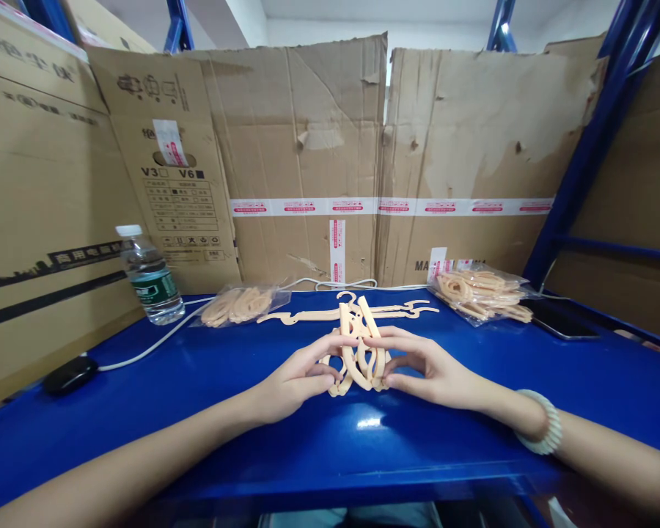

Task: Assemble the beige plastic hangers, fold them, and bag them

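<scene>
Slants left forearm (198,433) and right forearm (610,444) inward over the blue counter (242,469), with a pale coiled band (542,422) around the right wrist. Turns left hand (297,378) and right hand (437,370) to face each other, nearly mirrored, with backs upward and outward and fingers bent. Grips a folded tan hanger (350,359) between the two, with index fingers stretched across its upper part, tips almost meeting, and thumbs lower at its sides. Holds it roughly upright, with two strips jutting above the fingertips (cannot tell whether its lower end rests on the counter).

Has a spread-out tan hanger (319,315) lying just beyond the hands, extending past the fingers to both sides. Shows a clear left bag (245,304) of tan pieces beyond the left hand, a water bottle (154,290) farther left, and a black rounded object (70,375) with a white cable (148,352) out to that side. Shows a fuller right bag (481,293) beyond the right hand, with a dark phone (564,323) just beside it. Backs onto upright cardboard (308,147) well beyond both hands.
</scene>
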`<state>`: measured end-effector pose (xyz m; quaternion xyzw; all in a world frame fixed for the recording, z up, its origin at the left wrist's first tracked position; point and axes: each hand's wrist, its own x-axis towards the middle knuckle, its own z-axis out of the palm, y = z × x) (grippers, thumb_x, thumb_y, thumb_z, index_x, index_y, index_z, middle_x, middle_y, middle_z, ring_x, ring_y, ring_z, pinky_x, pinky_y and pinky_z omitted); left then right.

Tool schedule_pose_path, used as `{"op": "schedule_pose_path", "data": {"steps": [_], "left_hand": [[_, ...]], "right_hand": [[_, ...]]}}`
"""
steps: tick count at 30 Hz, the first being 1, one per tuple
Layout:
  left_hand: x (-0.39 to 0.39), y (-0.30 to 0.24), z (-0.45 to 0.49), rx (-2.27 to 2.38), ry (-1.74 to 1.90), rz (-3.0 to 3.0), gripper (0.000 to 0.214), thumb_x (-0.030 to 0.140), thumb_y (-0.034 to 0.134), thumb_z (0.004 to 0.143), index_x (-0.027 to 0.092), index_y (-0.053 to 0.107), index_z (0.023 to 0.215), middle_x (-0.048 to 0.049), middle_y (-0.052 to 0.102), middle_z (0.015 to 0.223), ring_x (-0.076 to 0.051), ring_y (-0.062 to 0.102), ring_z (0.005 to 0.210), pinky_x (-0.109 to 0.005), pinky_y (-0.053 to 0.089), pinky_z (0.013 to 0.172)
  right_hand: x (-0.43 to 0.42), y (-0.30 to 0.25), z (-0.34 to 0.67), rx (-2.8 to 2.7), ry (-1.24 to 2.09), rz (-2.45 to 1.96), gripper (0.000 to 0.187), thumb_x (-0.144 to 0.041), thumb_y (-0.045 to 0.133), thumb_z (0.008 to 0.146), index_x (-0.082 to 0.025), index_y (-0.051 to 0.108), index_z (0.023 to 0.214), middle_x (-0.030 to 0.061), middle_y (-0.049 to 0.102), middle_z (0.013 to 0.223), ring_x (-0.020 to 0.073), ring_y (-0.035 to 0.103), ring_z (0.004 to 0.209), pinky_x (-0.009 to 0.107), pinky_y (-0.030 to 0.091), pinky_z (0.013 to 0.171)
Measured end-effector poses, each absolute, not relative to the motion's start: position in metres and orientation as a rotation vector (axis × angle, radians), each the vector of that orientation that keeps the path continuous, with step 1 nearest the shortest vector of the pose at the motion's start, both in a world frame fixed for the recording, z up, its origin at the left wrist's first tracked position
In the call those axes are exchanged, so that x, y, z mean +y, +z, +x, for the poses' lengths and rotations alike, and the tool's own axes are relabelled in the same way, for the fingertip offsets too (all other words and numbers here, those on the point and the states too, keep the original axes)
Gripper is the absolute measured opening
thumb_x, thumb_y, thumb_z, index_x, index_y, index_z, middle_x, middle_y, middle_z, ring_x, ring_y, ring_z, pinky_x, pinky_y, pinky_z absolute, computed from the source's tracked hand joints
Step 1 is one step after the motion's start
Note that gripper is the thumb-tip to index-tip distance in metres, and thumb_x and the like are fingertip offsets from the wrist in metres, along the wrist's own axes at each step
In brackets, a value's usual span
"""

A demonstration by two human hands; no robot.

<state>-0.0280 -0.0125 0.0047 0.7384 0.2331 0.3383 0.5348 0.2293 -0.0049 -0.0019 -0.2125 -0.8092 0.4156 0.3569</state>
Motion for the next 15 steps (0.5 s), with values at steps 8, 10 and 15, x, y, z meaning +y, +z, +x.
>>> {"op": "schedule_pose_path", "data": {"steps": [8, 10, 15], "left_hand": [[-0.003, -0.002, -0.027, 0.553, 0.801, 1.617, 0.047, 0.024, 0.062, 0.082, 0.022, 0.052, 0.128, -0.0111, 0.060, 0.121, -0.024, 0.056, 0.109, -0.036, 0.045, 0.088], [-0.001, -0.002, -0.027, 0.548, 0.816, 1.611, 0.046, 0.023, 0.062, 0.082, 0.022, 0.052, 0.127, -0.0108, 0.061, 0.120, -0.025, 0.055, 0.112, -0.036, 0.044, 0.090], [-0.006, 0.002, -0.026, 0.626, 0.773, 1.654, 0.041, 0.024, 0.062, 0.081, 0.021, 0.056, 0.122, -0.0093, 0.061, 0.114, -0.022, 0.059, 0.098, -0.035, 0.045, 0.084]], "right_hand": [[-0.009, 0.004, 0.230, -2.174, 0.890, -0.584, 0.048, -0.031, 0.063, 0.087, -0.029, 0.051, 0.133, 0.0108, 0.040, 0.143, 0.0259, 0.047, 0.126, 0.040, 0.053, 0.093], [-0.009, 0.006, 0.230, -2.191, 0.844, -0.577, 0.047, -0.030, 0.063, 0.087, -0.028, 0.051, 0.133, 0.0105, 0.041, 0.143, 0.0255, 0.048, 0.125, 0.041, 0.052, 0.093], [-0.009, 0.006, 0.232, -2.292, 0.815, -0.553, 0.041, -0.027, 0.060, 0.089, -0.023, 0.052, 0.129, 0.0099, 0.057, 0.127, 0.0204, 0.060, 0.107, 0.038, 0.052, 0.091]]}}
